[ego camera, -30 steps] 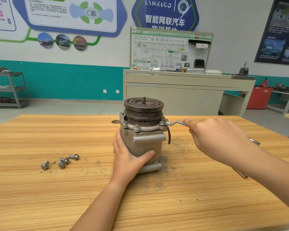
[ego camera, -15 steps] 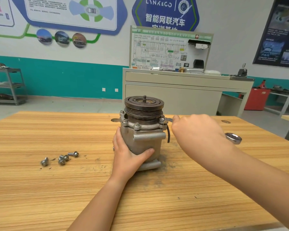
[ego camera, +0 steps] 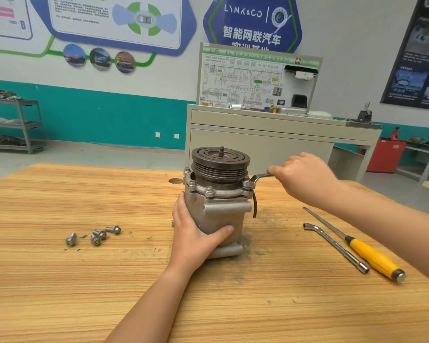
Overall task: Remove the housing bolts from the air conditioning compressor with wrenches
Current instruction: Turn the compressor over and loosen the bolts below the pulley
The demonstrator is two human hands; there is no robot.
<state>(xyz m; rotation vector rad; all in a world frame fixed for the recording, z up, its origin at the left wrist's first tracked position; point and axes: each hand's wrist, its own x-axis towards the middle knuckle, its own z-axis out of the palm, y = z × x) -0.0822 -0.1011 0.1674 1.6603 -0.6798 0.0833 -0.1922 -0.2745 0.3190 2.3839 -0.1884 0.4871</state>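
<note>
The air conditioning compressor (ego camera: 218, 206) stands upright near the middle of the wooden counter (ego camera: 60, 280), its dark grooved pulley (ego camera: 221, 160) on top with a short threaded shaft sticking up from the centre. The left hand (ego camera: 196, 236) wraps the lower housing from about 8 o'clock, its grip clamped on the metal body with the thumb lying across the front face and the fingers hidden round the far side. At 3 o'clock from the pulley the right hand (ego camera: 305, 177) has its grip closed round the shank of a wrench (ego camera: 259, 178), whose ring end sits over a bolt (ego camera: 246, 183) on the right edge of the flange. More housing bolts (ego camera: 209, 190) stand in the flange along its front and left rim. A short black cable (ego camera: 255, 204) hangs down the right side of the housing. Well apart at 9 o'clock from the compressor, four loose bolts (ego camera: 97, 237) lie in a small scatter on the counter. At 4 o'clock lie a bent socket wrench (ego camera: 337, 248) and, just beside it, a screwdriver with a yellow handle (ego camera: 372, 256), both running diagonally, with the right forearm passing above the screwdriver's shaft. Dark grit smudges the counter around the base of the compressor.
</note>
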